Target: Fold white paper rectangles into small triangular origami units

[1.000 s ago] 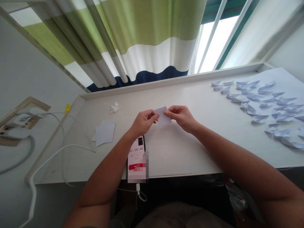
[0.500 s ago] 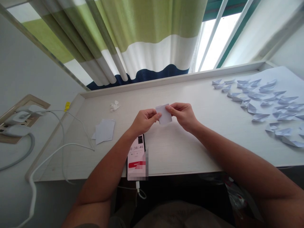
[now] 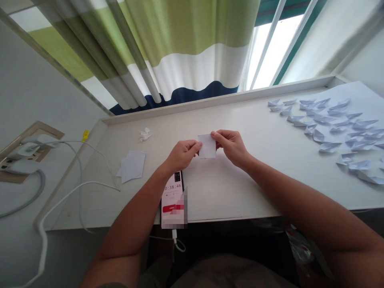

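A small white piece of paper (image 3: 207, 147) is held up over the middle of the desk, its edges now nearly square to my view. My left hand (image 3: 183, 153) pinches its left edge between thumb and fingers. On the other side, my right hand (image 3: 231, 145) grips the upper right edge, thumb in front and fingers behind. Whether the paper is folded or in layers I cannot tell. Just below my left hand, a phone (image 3: 172, 200) with a timer on its screen lies at the desk's front edge, partly behind my forearm.
Several folded paper boats (image 3: 330, 148) stand at the right, some on a large white sheet (image 3: 357, 93). Loose paper sheets (image 3: 132, 166) and a crumpled tissue (image 3: 145, 134) lie on the left of the desk (image 3: 222, 196). White cables (image 3: 75, 186) run from a wall socket (image 3: 27, 152).
The paper has turned slightly and now faces me more squarely, with one even outline instead of offset edges. Both hands have shifted only a little.
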### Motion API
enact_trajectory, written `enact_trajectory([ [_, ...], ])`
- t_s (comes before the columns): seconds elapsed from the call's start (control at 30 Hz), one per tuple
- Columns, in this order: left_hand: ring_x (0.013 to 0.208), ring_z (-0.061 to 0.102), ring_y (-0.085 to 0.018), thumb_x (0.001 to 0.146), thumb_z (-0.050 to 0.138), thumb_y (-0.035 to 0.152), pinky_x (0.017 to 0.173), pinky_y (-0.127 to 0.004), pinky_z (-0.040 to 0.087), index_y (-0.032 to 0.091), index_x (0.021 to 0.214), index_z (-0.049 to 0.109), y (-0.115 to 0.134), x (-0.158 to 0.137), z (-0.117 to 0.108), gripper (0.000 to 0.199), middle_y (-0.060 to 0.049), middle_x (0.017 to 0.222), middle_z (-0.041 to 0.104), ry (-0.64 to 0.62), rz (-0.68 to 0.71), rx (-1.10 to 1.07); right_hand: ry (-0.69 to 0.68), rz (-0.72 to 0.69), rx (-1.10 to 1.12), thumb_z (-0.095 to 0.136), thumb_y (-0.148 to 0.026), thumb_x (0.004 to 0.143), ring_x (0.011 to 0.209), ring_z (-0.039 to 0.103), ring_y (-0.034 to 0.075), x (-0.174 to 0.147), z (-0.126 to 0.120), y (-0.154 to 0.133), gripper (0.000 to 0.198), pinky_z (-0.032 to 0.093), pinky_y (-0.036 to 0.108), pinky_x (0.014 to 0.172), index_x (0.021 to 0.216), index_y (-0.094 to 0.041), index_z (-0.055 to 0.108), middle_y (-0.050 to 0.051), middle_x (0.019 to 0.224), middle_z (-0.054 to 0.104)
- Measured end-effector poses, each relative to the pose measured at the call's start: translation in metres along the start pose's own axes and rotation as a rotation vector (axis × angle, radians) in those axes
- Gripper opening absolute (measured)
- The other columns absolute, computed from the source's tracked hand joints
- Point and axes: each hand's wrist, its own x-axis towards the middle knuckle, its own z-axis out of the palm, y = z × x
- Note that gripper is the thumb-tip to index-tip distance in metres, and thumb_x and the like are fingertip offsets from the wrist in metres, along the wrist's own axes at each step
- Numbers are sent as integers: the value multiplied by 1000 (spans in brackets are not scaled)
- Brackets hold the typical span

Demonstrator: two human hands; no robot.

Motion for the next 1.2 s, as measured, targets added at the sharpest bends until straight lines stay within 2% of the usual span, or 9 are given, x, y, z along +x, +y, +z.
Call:
enact_trajectory([
  [0.2, 66, 57, -16, 99, 67, 62, 65, -29, 46, 18, 78, 71, -2, 1, 0, 49, -3, 71, 67, 109, 8, -56, -170, 37, -191, 71, -93, 81, 58, 66, 17, -1, -2, 3, 77, 53, 29, 57, 65, -17, 69, 6, 61, 70],
  [0.27, 65, 57, -15, 98, 69, 63, 64, -28, 46, 17, 80, 73, -3, 1, 0, 50, -4, 71, 69, 126, 11, -83, -181, 18, -277, 64, -96, 84, 56, 65, 17, -1, -3, 4, 80, 50, 29, 56, 63, -18, 65, 6, 59, 69],
  [0.33, 64, 57, -15, 97, 71, 64, 62, -28, 46, 17, 80, 74, -4, 2, 1, 50, -4, 70, 69, 142, 24, -104, -183, 6, -323, 59, -97, 86, 55, 65, 17, -2, -3, 4, 82, 49, 29, 56, 64, -19, 63, 6, 59, 69],
  [0.5, 64, 59, -15, 94, 76, 64, 59, -27, 46, 17, 80, 76, -6, 3, 3, 50, -4, 69, 69, 230, 44, -130, -295, -3, -420, 48, -97, 92, 57, 63, 16, -3, -3, 0, 85, 49, 29, 60, 64, -19, 65, 8, 62, 71],
  [0.6, 63, 59, -15, 92, 78, 63, 60, -27, 47, 16, 80, 76, -7, 4, 3, 48, -4, 69, 70, 235, 47, -159, -284, -15, -472, 44, -96, 95, 55, 59, 15, -3, -3, -1, 84, 45, 29, 60, 62, -20, 60, 5, 58, 67],
  [0.77, 64, 62, -14, 92, 80, 57, 62, -27, 50, 16, 79, 77, -5, 4, 2, 43, -4, 69, 71, 241, 18, -194, -348, 24, -410, 51, -92, 94, 57, 61, 16, -3, -4, 0, 77, 46, 29, 60, 67, -21, 59, 5, 61, 69],
  [0.93, 65, 63, -14, 87, 86, 52, 64, -28, 53, 17, 79, 76, 0, 3, 1, 38, -3, 71, 71, 229, 3, -258, -370, -6, -445, 52, -82, 101, 55, 58, 14, -4, -7, -2, 73, 46, 28, 60, 62, -21, 57, 4, 56, 66],
  [1.03, 64, 62, -14, 81, 91, 49, 64, -27, 53, 17, 76, 74, 0, 3, 0, 36, -1, 70, 71, 205, -15, -278, -375, 10, -311, 62, -83, 96, 58, 64, 15, -3, -7, 1, 70, 52, 28, 60, 69, -18, 64, 4, 63, 69],
  [1.2, 67, 66, -15, 81, 90, 45, 65, -28, 54, 16, 86, 79, -3, 3, 0, 32, -4, 76, 77, 165, -20, -297, -259, 44, -15, 83, -77, 84, 62, 69, 16, -1, -6, 6, 60, 64, 31, 61, 90, -18, 71, 2, 75, 73],
])
